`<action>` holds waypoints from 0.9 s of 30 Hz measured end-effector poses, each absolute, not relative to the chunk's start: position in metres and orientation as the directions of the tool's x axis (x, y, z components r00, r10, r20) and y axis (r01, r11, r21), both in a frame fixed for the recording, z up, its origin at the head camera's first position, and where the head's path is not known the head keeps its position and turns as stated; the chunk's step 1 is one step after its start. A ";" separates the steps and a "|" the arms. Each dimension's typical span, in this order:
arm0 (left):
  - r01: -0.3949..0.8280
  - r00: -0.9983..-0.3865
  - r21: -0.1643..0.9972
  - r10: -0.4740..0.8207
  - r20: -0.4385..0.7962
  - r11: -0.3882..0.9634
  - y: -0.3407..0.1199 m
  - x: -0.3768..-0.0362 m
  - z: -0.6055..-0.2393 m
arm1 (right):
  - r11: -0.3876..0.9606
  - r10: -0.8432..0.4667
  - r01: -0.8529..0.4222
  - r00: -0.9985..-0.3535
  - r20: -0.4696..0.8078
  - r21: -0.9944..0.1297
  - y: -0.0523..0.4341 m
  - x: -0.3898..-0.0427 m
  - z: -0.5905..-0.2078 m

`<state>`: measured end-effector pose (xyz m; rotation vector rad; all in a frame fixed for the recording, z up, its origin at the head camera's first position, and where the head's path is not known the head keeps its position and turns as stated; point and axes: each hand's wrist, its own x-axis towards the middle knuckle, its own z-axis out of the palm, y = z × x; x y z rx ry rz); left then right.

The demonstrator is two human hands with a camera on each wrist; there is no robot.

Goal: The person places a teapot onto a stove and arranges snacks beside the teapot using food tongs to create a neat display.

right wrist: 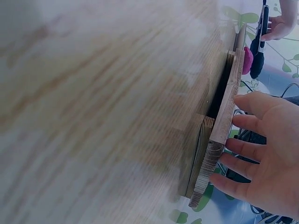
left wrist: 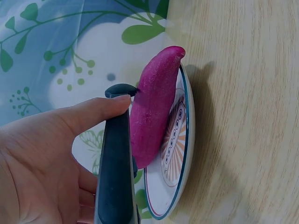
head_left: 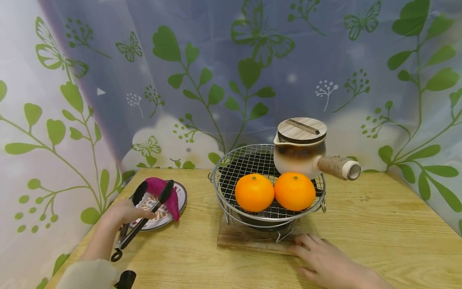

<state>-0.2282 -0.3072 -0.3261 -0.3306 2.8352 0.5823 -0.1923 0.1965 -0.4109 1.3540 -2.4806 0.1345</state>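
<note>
My left hand [head_left: 124,213] grips black-and-steel tongs [head_left: 134,234], the thumb lying along one arm in the left wrist view. The tongs' black tips reach a purple sweet potato [left wrist: 156,105], one on either side of it. This sweet potato rests on a patterned plate [head_left: 183,200] with a dark rim line, at the table's left. My right hand [head_left: 326,257] touches the front right edge of a wooden board [head_left: 249,240], its fingers extended, fingertips right at the edge in the right wrist view.
On the board stands a round wire grill [head_left: 231,180] over a dark pan. It bears two oranges [head_left: 254,192] and a clay pot [head_left: 297,160] with a wooden lid and a rope-wrapped handle [head_left: 333,166]. Behind the wooden table [head_left: 379,216] hangs a leaf-and-butterfly cloth [head_left: 216,48].
</note>
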 end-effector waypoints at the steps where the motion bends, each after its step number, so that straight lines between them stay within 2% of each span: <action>1: -0.271 -0.946 0.370 -0.175 -0.272 0.889 -0.307 -0.228 -0.326 | 0.550 -0.804 -0.832 -0.505 0.313 0.068 0.197 -0.193 -0.411; 9: -0.331 -0.923 0.430 -0.193 -0.333 0.840 -0.310 -0.229 -0.330 | 0.558 -0.802 -0.827 -0.514 0.306 0.073 0.196 -0.194 -0.412; 20: -0.345 -0.915 0.422 -0.200 -0.351 0.838 -0.309 -0.231 -0.334 | 0.551 -0.803 -0.832 -0.506 0.316 0.068 0.197 -0.193 -0.413; 27: -0.365 -0.908 0.445 -0.208 -0.363 0.818 -0.308 -0.232 -0.336 | 0.573 -0.793 -0.819 -0.543 0.276 0.037 0.197 -0.193 -0.411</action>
